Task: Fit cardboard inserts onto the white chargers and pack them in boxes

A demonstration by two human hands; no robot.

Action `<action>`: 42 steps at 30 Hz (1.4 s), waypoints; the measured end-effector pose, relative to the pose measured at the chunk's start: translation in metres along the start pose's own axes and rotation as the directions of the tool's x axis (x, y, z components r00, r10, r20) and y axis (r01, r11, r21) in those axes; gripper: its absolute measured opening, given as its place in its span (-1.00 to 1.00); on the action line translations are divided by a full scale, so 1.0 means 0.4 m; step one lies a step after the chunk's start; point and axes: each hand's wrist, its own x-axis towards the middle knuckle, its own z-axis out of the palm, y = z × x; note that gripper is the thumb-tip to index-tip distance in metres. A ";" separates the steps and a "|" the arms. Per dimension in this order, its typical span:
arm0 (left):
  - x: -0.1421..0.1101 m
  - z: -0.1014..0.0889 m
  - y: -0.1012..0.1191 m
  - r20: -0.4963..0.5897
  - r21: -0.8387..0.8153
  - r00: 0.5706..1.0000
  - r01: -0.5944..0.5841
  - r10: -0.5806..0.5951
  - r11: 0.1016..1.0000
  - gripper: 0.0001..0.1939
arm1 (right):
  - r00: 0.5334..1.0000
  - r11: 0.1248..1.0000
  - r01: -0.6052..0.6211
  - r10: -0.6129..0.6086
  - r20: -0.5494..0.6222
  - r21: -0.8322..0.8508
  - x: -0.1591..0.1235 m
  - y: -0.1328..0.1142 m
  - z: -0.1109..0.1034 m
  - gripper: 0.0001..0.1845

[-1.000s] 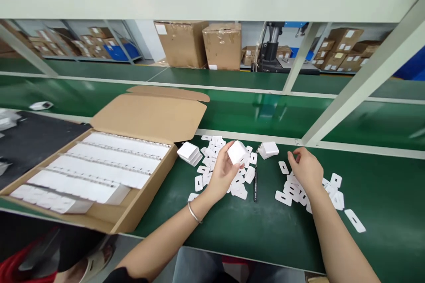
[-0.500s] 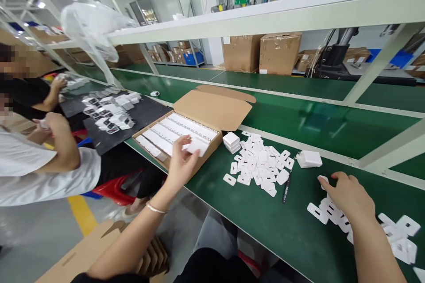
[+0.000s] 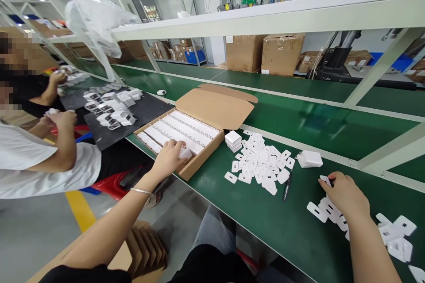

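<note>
My left hand (image 3: 168,157) is inside the near right corner of an open cardboard box (image 3: 206,154), its fingers closed on a white power adapter (image 3: 186,154). Rows of white adapters with metal prongs (image 3: 186,129) fill much of the box. Over on the right, my right hand (image 3: 348,196) pinches a small white cover plate (image 3: 325,180) between thumb and fingers. Beneath and beside that hand lie more white plates with slots (image 3: 317,212). A pair of white adapters (image 3: 310,159) rests just beyond it.
A heap of white plates (image 3: 262,163) covers the middle of the green bench, with black tweezers (image 3: 287,187) beside it. Stacked adapters (image 3: 233,139) stand by the box. Leftward, adapters (image 3: 113,108) lie on a black mat near two co-workers. A shelf beam (image 3: 265,22) crosses above.
My left hand has moved down and left with the adapter, from above the box's right end into its near right corner. My right hand has barely moved, still pinching the plate.
</note>
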 end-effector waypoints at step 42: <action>0.044 0.026 0.762 -0.165 -0.976 0.727 -0.220 0.666 -0.002 -0.61 | 0.878 0.959 0.260 -0.187 -0.440 0.110 -0.072 -0.063 0.060 -0.89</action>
